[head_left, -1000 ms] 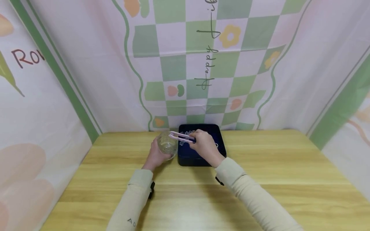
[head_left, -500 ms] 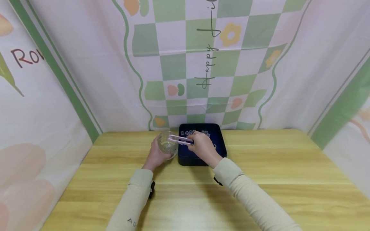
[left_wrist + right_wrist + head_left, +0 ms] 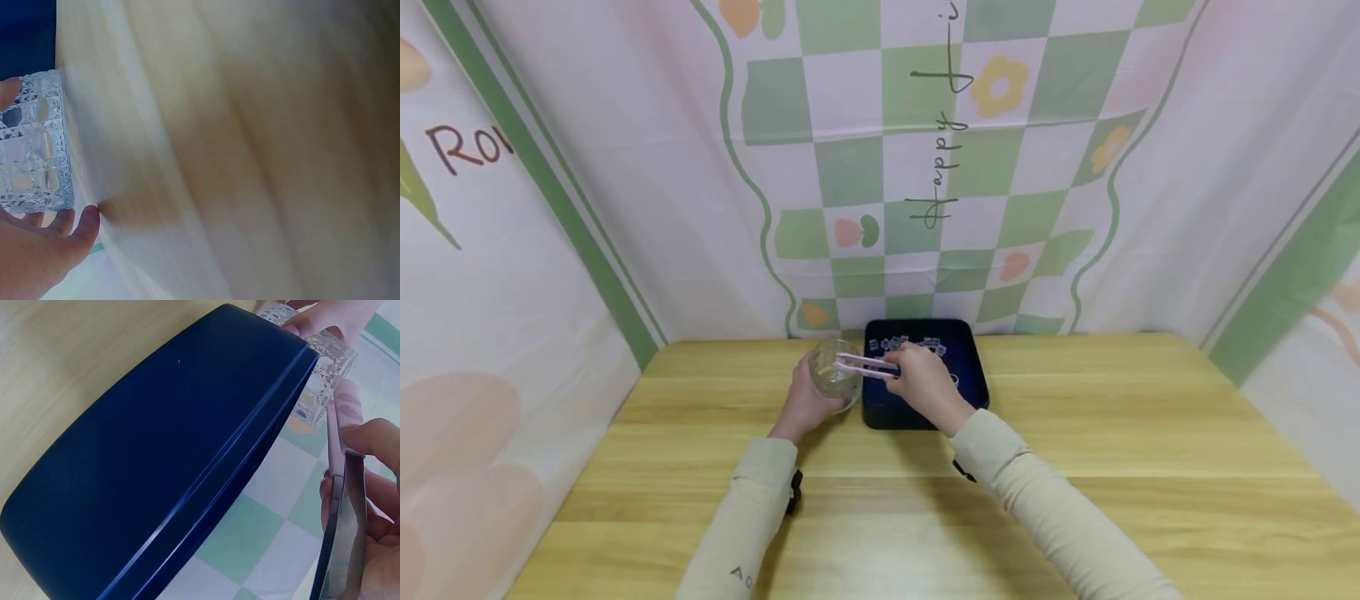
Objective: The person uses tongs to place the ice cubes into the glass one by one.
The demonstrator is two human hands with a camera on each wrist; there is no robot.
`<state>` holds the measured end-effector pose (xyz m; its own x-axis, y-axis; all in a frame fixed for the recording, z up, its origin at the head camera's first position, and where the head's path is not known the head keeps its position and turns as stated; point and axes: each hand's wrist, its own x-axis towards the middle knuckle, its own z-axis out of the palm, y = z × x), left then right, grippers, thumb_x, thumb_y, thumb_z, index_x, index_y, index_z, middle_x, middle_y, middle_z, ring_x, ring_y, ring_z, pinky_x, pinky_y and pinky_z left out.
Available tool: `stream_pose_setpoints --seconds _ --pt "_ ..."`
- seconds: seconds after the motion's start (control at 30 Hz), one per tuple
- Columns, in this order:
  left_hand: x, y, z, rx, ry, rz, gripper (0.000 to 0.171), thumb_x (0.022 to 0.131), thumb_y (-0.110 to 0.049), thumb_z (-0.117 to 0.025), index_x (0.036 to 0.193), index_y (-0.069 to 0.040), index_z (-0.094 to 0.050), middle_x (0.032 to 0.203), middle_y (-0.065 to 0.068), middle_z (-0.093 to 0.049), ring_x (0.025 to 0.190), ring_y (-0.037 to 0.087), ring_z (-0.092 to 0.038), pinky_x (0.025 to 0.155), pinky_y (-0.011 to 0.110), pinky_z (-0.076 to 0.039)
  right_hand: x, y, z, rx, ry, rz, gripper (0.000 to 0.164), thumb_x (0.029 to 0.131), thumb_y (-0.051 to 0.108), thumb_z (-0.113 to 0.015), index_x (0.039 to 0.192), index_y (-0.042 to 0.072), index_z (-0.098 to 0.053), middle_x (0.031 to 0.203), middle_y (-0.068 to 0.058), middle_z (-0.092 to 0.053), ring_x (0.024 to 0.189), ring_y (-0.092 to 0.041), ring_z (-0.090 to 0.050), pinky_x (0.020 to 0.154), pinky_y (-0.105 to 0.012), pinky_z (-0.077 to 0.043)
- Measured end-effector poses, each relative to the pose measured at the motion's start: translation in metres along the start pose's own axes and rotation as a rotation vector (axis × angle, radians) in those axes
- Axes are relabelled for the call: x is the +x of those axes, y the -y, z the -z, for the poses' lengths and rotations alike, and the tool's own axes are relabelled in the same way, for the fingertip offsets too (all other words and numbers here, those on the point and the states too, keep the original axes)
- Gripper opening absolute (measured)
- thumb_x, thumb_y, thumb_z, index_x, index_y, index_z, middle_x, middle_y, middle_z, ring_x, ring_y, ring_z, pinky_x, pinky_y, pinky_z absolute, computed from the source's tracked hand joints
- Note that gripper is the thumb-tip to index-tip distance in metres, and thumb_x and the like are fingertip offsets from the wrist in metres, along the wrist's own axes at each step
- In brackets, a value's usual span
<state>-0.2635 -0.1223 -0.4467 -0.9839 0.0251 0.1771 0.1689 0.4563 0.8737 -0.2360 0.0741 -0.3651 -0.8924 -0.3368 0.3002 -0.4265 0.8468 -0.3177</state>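
The left hand is clamped round a clear glass with a cut pattern, close to the back edge of the table and a little left of that edge's middle; the thumb lies on one side of the glass and fingers on the other. Whether its base rests on the table is hard to tell. Just to its right, along the middle of the back edge, sits a deep blue tray with rounded corners; I cannot tell whether glass and tray touch. The right hand is above the tray, its thumb and fingers clamped on a pair of tongs, pink toward the front with a shiny, metal-looking part behind. The tongs reach out past the tray's left edge, and their tips are over the mouth of the glass; what, if anything, lies between the tips is too small to make out. Small clear cubes lie in the tray, mostly toward its back edge and back left corner, while a white ring-shaped thing shows near its right side, partly hidden by the right hand. Both arms come in over the table's front edge in pale sleeves, and a printed cloth with green and white checks hangs behind the back edge.
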Motion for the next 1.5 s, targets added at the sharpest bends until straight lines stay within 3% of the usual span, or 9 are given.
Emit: stream_pose_setpoints --seconds 0.33,0.5,0.73,1.0,1.5 --pt "0.0 0.001 0.0 0.007 -0.001 -0.004 0.096 0.06 -0.002 -0.083 0.141 0.0 -0.032 0.14 0.022 -0.043 0.13 0.037 -0.044 0.113 0.052 -0.034 -0.001 -0.001 0.0 0.021 0.008 -0.012 0.029 0.079 0.012 -0.074 0.107 0.003 -0.072 0.097 -0.012 -0.069 0.082 -0.024 -0.066 0.072 -0.035 -0.058" --pt "-0.001 0.001 0.0 0.019 0.003 0.023 0.098 0.061 -0.005 -0.083 0.142 0.001 -0.029 0.142 0.023 -0.04 0.131 0.038 -0.042 0.114 0.053 -0.033 0.0 -0.002 0.003 0.017 0.004 -0.016 0.03 0.079 0.013 -0.074 0.108 0.003 -0.072 0.095 -0.011 -0.067 0.074 -0.02 -0.064 0.066 -0.031 -0.057" --pt "-0.004 -0.002 0.001 0.044 0.017 0.076 0.101 0.064 -0.007 -0.083 0.146 -0.001 -0.025 0.144 0.024 -0.037 0.132 0.04 -0.041 0.113 0.055 -0.033 0.001 -0.007 0.01 0.027 -0.035 -0.051 0.031 0.079 0.013 -0.074 0.108 0.002 -0.071 0.097 -0.013 -0.067 0.076 -0.022 -0.064 0.068 -0.034 -0.057" --pt "-0.003 -0.002 0.001 0.055 0.013 0.067 0.1 0.063 -0.006 -0.082 0.144 0.002 -0.025 0.142 0.027 -0.038 0.131 0.042 -0.042 0.112 0.056 -0.035 0.001 -0.021 0.012 0.013 -0.114 -0.113 0.033 0.08 0.012 -0.074 0.111 0.0 -0.07 0.097 -0.016 -0.067 0.082 -0.028 -0.064 0.072 -0.039 -0.057" --pt "-0.004 -0.003 0.003 0.034 0.023 0.082 0.1 0.063 -0.006 -0.082 0.145 0.001 -0.024 0.142 0.026 -0.039 0.131 0.043 -0.042 0.111 0.058 -0.034 -0.002 -0.039 0.003 -0.021 0.017 -0.233 0.035 0.083 0.014 -0.071 0.116 0.003 -0.068 0.107 -0.017 -0.065 0.086 -0.029 -0.064 0.071 -0.038 -0.055"
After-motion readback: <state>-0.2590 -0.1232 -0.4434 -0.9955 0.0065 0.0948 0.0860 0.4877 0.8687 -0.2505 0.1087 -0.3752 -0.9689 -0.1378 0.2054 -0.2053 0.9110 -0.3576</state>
